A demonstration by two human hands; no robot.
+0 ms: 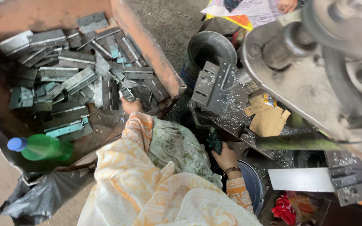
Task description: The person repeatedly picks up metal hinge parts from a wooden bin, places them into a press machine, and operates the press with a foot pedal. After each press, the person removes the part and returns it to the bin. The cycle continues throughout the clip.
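Note:
A rusty orange tray point(156, 54) holds a heap of several grey metal hinges point(76, 75). My left hand point(130, 104) reaches into the near right corner of the heap, its fingers curled around a hinge point(127, 94) at the pile's edge. My right hand point(226, 158), with a beaded bracelet at the wrist, rests low beside the machine base against a dark teal cloth point(214, 141); its fingertips are hidden. My patterned orange and cream sleeves cover both arms.
A green bottle point(45, 147) with a blue cap lies at the tray's near left. A steel bucket point(209, 49), a grey press machine point(311, 79), a hinge jig point(214, 86), cardboard scraps point(269, 120) and a flat steel plate point(300, 179) crowd the right. Another person's hand point(288, 5) shows at the top.

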